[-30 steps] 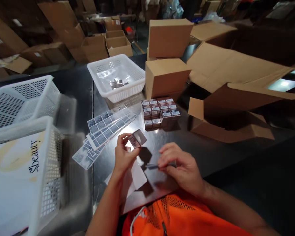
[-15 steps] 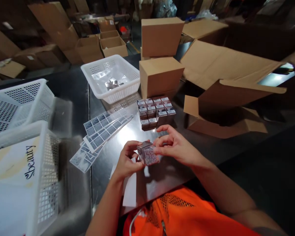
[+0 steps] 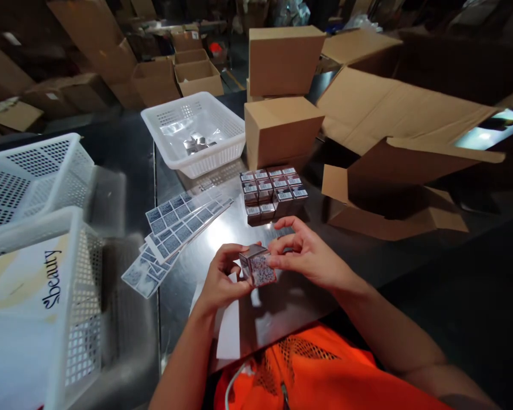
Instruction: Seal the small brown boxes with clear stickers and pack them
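I hold a small shiny carton point(image 3: 257, 266) over the steel table point(image 3: 282, 302), gripped from the left by my left hand point(image 3: 222, 280). My right hand point(image 3: 306, 254) pinches its right top edge with thumb and forefinger. A printed label faces me on the carton's front. Just beyond lies a block of several similar small cartons point(image 3: 273, 192) stacked in two layers. To the left, sheets of printed labels point(image 3: 177, 219) fan out on the table. A white paper backing point(image 3: 228, 330) lies under my left wrist.
A white mesh basket point(image 3: 195, 132) with a few shiny cartons sits behind the labels. Closed brown boxes point(image 3: 282, 128) stand at centre back, an open flattened cardboard box point(image 3: 393, 171) at right. More white baskets point(image 3: 38, 239) stack at left, one holding a "Sbeauty" sheet.
My right hand left the table, where it held a thin dark tool, and came up to the carton. The carton now shows its labelled face. Since half a second ago, almost nothing moved.
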A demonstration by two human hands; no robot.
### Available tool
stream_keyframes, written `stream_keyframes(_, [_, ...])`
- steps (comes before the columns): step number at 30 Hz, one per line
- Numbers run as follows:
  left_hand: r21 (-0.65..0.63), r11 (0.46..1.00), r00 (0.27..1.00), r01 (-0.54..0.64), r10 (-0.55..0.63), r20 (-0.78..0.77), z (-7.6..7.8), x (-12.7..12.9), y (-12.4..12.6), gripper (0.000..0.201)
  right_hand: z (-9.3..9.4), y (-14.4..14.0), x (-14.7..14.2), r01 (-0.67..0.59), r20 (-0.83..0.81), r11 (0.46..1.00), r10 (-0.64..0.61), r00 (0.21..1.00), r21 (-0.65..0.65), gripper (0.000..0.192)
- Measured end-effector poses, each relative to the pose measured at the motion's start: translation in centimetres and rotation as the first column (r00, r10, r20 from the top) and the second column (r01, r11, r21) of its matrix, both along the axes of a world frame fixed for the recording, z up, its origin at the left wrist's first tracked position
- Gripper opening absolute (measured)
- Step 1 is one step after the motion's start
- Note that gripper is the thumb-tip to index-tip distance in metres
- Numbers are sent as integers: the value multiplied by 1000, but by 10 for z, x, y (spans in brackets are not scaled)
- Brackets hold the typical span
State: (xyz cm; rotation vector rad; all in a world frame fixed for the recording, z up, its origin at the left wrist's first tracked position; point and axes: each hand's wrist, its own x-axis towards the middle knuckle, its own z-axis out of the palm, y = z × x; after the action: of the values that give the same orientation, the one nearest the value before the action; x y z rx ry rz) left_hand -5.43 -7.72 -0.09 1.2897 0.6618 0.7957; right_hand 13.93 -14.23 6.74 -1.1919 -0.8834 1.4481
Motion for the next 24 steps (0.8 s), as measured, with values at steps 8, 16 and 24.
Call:
stream_keyframes(8, [39,999,1000,0,0,7,2,1,-1,47,1,0,0,6,0,1000,-6,1000,-2,63])
stream_keyframes(16, [-61,998,999,-7,5,-42,2,2,0,49,0,-2,-9,95,101,995,-93,991,-10,69])
stream_keyframes(24, [-124,981,987,-146,137,-80,-10,12,-13,53,-9,-1,-2,165,200,984,-176,964,70,66])
